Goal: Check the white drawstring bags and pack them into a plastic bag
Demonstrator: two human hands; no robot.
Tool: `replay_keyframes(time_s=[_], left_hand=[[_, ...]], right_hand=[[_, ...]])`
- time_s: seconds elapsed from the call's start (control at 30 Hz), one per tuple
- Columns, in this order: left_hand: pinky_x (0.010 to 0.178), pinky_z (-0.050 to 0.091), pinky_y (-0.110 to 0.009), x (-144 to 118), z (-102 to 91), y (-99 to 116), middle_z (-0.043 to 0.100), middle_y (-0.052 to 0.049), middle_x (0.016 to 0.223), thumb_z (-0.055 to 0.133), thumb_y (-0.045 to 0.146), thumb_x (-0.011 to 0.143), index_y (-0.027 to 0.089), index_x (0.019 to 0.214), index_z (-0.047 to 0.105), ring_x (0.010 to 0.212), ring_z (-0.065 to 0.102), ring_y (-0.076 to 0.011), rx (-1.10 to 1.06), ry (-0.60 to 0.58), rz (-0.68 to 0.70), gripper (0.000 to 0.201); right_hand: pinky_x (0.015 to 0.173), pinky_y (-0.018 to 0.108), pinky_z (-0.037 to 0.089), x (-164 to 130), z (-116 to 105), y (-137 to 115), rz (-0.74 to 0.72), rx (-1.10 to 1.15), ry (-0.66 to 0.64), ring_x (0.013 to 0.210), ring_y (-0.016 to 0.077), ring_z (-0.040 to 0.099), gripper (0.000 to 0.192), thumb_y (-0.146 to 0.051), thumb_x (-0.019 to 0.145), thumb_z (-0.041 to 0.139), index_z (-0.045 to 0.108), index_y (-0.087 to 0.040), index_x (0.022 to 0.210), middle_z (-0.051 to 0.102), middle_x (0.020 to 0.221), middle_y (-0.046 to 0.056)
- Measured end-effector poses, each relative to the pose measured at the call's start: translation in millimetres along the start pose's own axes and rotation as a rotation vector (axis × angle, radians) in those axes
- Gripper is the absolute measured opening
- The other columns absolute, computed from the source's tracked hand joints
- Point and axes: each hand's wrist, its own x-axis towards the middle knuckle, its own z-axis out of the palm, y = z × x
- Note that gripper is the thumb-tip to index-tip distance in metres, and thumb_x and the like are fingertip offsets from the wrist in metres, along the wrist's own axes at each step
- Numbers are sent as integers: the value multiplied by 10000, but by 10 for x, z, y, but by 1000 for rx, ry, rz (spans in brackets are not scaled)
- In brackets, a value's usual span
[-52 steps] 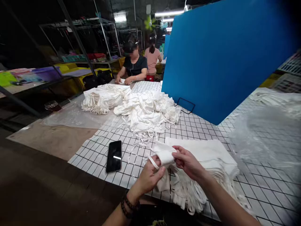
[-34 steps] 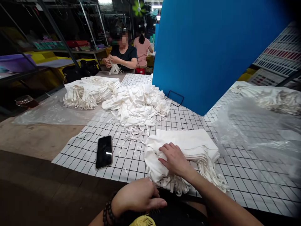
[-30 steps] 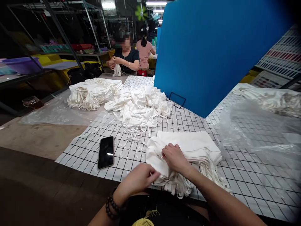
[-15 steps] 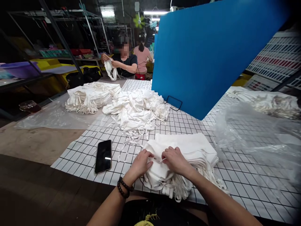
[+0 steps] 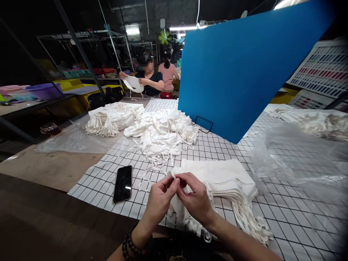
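Close to the table's front edge, my left hand (image 5: pixel 161 197) and my right hand (image 5: pixel 196 197) meet fingertip to fingertip. Both pinch the edge of a white cloth piece (image 5: pixel 176 206), which hangs below them and is partly hidden by my fingers. White straps trail from its lower side. Just right of and behind my hands lies a neat stack of white cloth pieces (image 5: pixel 217 170), its straps spilling toward the front. A loose heap of white cloth (image 5: pixel 163 130) lies farther back.
A black phone (image 5: pixel 123 184) lies left of my hands on the grid-patterned tablecloth (image 5: pixel 92 183). Behind stand a blue board (image 5: pixel 223 79) and another cloth stack (image 5: pixel 111 117). Clear plastic sheeting (image 5: pixel 293 156) covers the right. A co-worker (image 5: pixel 152 79) across the table holds white cloth.
My hands have come together and risen from the stack with the cloth piece's edge pinched between them. The view has shifted slightly. The co-worker has spread their cloth out wider.
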Motion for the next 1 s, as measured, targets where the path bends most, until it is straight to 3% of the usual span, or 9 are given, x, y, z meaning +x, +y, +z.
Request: replay_keyframes(time_s=[0.13,0.3,0.47,0.6,0.77,0.83,0.93,1.0], left_hand=[[779,497,-273,75,-167,69,696,-48,843,632,398,834,143,925,690,786,630,-157,-65,135,20,277],[617,445,-173,121,-283,622,637,14,729,713,366,771,160,797,643,658,559,-87,50,82,97,219],[500,395,-159,134,-126,1324,581,41,644,760,336,717,167,686,557,539,498,-67,273,-9,200,265],[501,407,-179,191,22,1645,573,35,629,775,336,690,167,660,548,540,498,-81,500,16,358,285],[497,372,-173,258,137,1779,551,40,606,772,353,687,167,662,551,548,470,-80,698,128,511,289],[507,368,-180,269,190,1792,545,37,602,760,365,696,164,651,553,556,467,-84,789,166,549,292],[530,377,-189,267,293,1802,549,31,614,741,372,714,164,647,559,576,477,-94,897,203,608,284],[546,388,-193,258,358,1812,558,26,624,737,368,719,165,655,567,595,491,-102,926,196,646,273]], right_hand=[[800,320,523,38,-63,-10,131,284,-126,868,149,612,313,-187,876,528,552,-234,1184,642,1048,50],[764,319,477,321,-378,169,123,321,38,867,158,575,280,-133,832,452,523,-201,1095,620,1035,69],[938,392,416,471,-382,205,46,368,-250,1129,201,515,412,-134,750,459,449,-212,1154,555,1219,91],[1003,425,371,421,-299,113,-8,485,-350,1122,208,514,253,-218,791,525,451,-216,1032,574,1137,75],[963,420,419,219,-297,-20,-98,544,-112,1054,215,520,210,-325,829,542,408,-236,965,530,1107,79],[1012,435,387,128,-293,-88,-156,443,-46,1138,242,475,315,-354,800,584,416,-242,1042,489,1187,97],[1069,467,327,71,-226,-137,-200,236,32,1237,290,391,621,-376,690,705,375,-234,1196,421,1291,124],[1038,467,361,104,-160,-98,-137,148,90,1192,279,431,603,-345,710,692,373,-227,1208,448,1264,122]])
